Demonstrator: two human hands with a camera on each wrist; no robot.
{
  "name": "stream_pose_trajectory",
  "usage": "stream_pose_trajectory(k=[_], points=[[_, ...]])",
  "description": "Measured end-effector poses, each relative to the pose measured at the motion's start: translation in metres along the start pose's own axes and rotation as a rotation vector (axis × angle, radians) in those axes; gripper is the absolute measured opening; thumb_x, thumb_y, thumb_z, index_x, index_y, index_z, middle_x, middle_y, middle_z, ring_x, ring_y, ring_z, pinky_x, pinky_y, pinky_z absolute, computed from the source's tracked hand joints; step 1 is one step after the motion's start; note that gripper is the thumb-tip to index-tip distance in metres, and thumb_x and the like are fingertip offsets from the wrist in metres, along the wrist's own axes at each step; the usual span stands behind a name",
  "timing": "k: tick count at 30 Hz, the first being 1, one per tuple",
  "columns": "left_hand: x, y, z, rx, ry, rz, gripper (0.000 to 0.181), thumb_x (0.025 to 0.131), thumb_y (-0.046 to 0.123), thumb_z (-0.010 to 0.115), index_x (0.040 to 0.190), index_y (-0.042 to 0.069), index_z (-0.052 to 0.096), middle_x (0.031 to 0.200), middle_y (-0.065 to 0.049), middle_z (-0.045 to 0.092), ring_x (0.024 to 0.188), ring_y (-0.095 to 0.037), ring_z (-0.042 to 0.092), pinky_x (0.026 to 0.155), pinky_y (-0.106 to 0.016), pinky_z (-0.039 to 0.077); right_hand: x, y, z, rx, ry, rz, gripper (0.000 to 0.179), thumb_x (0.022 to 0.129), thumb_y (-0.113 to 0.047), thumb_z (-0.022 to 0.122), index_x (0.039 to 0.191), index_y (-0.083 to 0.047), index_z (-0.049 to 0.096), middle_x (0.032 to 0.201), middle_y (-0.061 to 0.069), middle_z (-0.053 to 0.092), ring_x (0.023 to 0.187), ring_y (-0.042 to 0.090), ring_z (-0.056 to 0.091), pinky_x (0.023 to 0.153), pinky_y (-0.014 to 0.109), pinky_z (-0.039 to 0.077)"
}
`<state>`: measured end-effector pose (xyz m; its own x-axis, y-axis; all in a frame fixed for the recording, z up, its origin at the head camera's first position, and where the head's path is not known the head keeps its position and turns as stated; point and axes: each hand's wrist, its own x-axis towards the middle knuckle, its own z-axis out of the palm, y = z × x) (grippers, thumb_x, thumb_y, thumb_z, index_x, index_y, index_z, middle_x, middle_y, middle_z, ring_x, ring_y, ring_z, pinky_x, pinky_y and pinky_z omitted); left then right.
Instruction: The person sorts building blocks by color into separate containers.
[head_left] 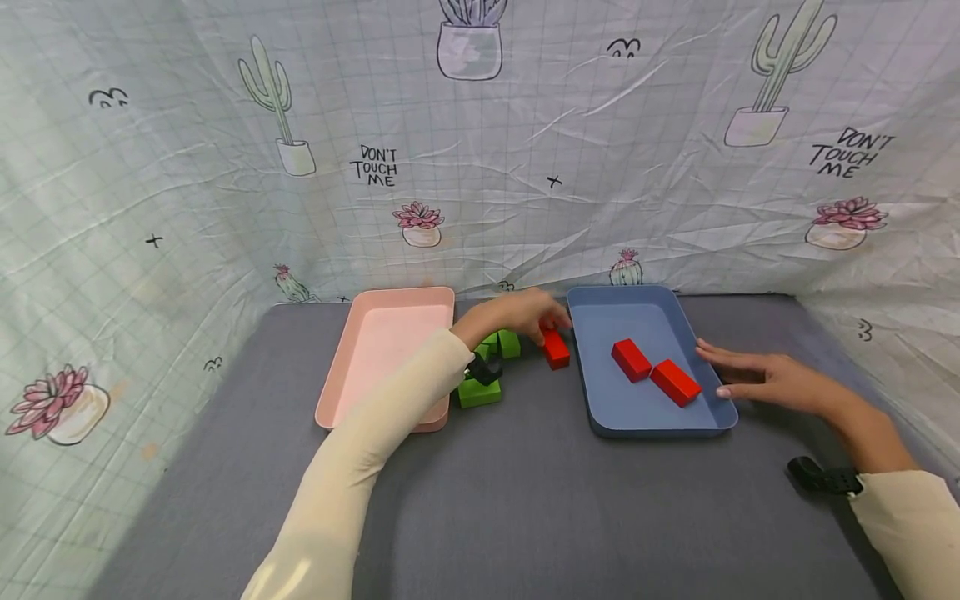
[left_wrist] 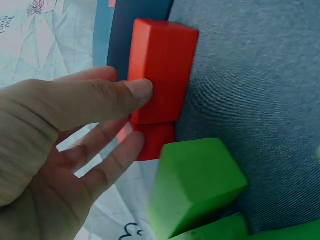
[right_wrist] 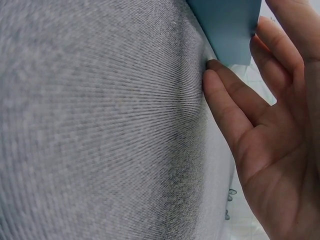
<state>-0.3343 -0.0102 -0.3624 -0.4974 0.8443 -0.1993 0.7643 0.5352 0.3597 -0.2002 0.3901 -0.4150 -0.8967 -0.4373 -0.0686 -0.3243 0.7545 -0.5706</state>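
Note:
At the far middle of the table my left hand [head_left: 528, 312] straddles a red block [head_left: 556, 348], thumb on one side and fingers on the other. In the left wrist view the thumb lies against this red block [left_wrist: 167, 75]; a second red piece [left_wrist: 157, 142] shows by the lower fingertips. Two more red blocks [head_left: 632, 360] lie in the blue tray [head_left: 622, 414]. My right hand [head_left: 780, 379] rests at that tray's right side, its fingers nearly straight and touching the wall. Several green blocks [head_left: 480, 392] sit beside my left wrist, partly hidden by it.
A pink tray [head_left: 367, 333] stands left of the green blocks, partly covered by my left forearm. Grey cloth [head_left: 510, 500] covers the table. A printed fabric sheet [head_left: 495, 208] hangs behind and at both sides.

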Motion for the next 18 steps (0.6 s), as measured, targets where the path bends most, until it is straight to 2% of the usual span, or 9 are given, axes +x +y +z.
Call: stream_pose_trajectory(k=[5, 10, 13, 14, 18], points=[[0.002, -0.005, 0.009, 0.019, 0.018, 0.032, 0.05, 0.084, -0.003, 0.08, 0.132, 0.007, 0.069, 0.126, -0.006, 0.071, 0.114, -0.019, 0.065, 0.096, -0.025, 0.05, -0.002, 0.001, -0.001, 0.016, -0.003, -0.003, 0.068, 0.094, -0.033, 0.073, 0.156, -0.023, 0.045, 0.161, 0.015, 0.036, 0.143, 0.011, 0.036, 0.102, 0.075, 0.033], [0.002, -0.008, 0.015, 0.082, 0.051, 0.06, 0.043, 0.085, 0.008, 0.084, 0.126, 0.011, 0.073, 0.124, -0.003, 0.072, 0.111, -0.017, 0.064, 0.095, -0.026, 0.05, -0.002, 0.001, -0.001, 0.014, -0.007, 0.008, 0.068, 0.095, -0.036, 0.072, 0.156, -0.025, 0.044, 0.162, 0.011, 0.035, 0.139, -0.003, 0.032, 0.102, 0.075, 0.033], [0.0, -0.009, 0.017, 0.112, 0.078, 0.088, 0.038, 0.085, 0.014, 0.085, 0.121, 0.011, 0.075, 0.12, -0.003, 0.072, 0.107, -0.018, 0.064, 0.093, -0.027, 0.05, -0.002, 0.001, -0.001, 0.016, -0.006, 0.013, 0.068, 0.095, -0.037, 0.072, 0.156, -0.026, 0.044, 0.162, 0.008, 0.035, 0.131, -0.018, 0.027, 0.103, 0.074, 0.033], [-0.001, -0.009, 0.017, 0.113, 0.089, 0.097, 0.037, 0.085, 0.015, 0.085, 0.12, 0.01, 0.075, 0.119, -0.003, 0.071, 0.105, -0.018, 0.063, 0.092, -0.027, 0.049, -0.001, 0.001, -0.001, 0.018, -0.004, 0.012, 0.068, 0.095, -0.037, 0.072, 0.156, -0.026, 0.045, 0.162, 0.007, 0.035, 0.126, -0.023, 0.025, 0.103, 0.074, 0.033], [-0.005, -0.009, 0.017, 0.064, 0.158, 0.121, 0.032, 0.085, 0.013, 0.085, 0.114, 0.009, 0.074, 0.116, -0.006, 0.067, 0.102, -0.018, 0.06, 0.089, -0.026, 0.047, -0.001, 0.001, -0.003, 0.025, -0.002, -0.007, 0.068, 0.094, -0.035, 0.073, 0.155, -0.023, 0.045, 0.161, 0.012, 0.036, 0.121, -0.028, 0.022, 0.103, 0.074, 0.034]])
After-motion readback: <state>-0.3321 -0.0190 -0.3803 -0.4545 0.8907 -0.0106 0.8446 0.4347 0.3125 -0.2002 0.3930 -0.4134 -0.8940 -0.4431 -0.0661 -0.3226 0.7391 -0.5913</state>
